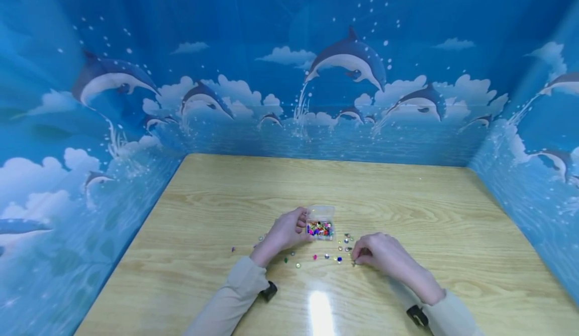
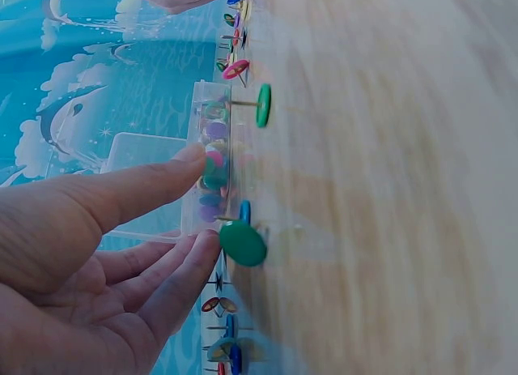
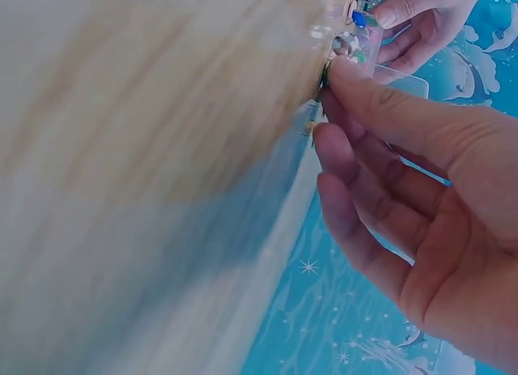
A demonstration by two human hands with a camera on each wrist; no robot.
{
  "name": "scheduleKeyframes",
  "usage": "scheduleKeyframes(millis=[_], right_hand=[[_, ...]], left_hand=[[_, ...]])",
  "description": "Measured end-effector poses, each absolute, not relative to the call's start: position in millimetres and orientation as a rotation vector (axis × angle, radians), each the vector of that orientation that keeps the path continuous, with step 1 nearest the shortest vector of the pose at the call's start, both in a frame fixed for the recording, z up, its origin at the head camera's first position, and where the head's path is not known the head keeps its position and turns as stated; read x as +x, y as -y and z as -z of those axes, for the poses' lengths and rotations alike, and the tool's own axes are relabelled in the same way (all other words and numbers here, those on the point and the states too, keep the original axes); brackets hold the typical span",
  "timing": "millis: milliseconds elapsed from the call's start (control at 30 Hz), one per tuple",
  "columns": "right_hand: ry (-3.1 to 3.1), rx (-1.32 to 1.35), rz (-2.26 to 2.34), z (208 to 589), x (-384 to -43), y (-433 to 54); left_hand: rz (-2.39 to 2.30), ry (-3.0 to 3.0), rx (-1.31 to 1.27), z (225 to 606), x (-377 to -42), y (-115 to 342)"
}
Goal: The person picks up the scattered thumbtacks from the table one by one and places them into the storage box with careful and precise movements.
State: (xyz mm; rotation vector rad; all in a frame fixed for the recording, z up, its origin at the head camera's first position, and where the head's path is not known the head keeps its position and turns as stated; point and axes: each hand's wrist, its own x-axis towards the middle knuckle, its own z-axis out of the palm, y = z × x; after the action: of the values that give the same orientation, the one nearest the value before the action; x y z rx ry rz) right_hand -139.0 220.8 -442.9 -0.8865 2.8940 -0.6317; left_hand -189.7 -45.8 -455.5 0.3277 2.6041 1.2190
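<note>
Head view: on a wood-grain table [image 1: 217, 195], a clear box [image 1: 333, 232] of colourful tacks [image 1: 319, 228] stood at three o'clock from the left hand [image 1: 285, 232], its lid [image 1: 322, 212] raised at twelve. The left thumb and fingers held the box's near end between them. Loose tacks lay scattered from three round to nine o'clock of the box, among them a blue tack [image 1: 339, 259] near five. The right hand [image 1: 384, 255] reached in at four, its fingertips drawn narrow at the tabletop beside the tacks. A dolphin-print backdrop [image 1: 253, 4] rose beyond. Left wrist view: the thumb lay against the box and the other fingers, moderately spread from it, met its lower end. A pink tack [image 2: 236, 70] sat at one o'clock of the box, a large green tack [image 2: 244, 243] at five. Right wrist view: the thumb and forefinger came close together at ten o'clock from the palm; whether they pinched a tack I cannot tell. The left hand and box showed beyond, around twelve.
</note>
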Motion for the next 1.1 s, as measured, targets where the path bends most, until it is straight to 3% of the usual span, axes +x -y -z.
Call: scheduleKeyframes(millis=[800,1100], right_hand=[[-3.065,-0.835,0.713,426,-187,-169],[-3.096,-0.818,0.708,427,-188,-164]], left_hand=[[-1.24,-2.594,0.357,456,-189,48],[-1.227,-2.6,0.371,457,-191,47]])
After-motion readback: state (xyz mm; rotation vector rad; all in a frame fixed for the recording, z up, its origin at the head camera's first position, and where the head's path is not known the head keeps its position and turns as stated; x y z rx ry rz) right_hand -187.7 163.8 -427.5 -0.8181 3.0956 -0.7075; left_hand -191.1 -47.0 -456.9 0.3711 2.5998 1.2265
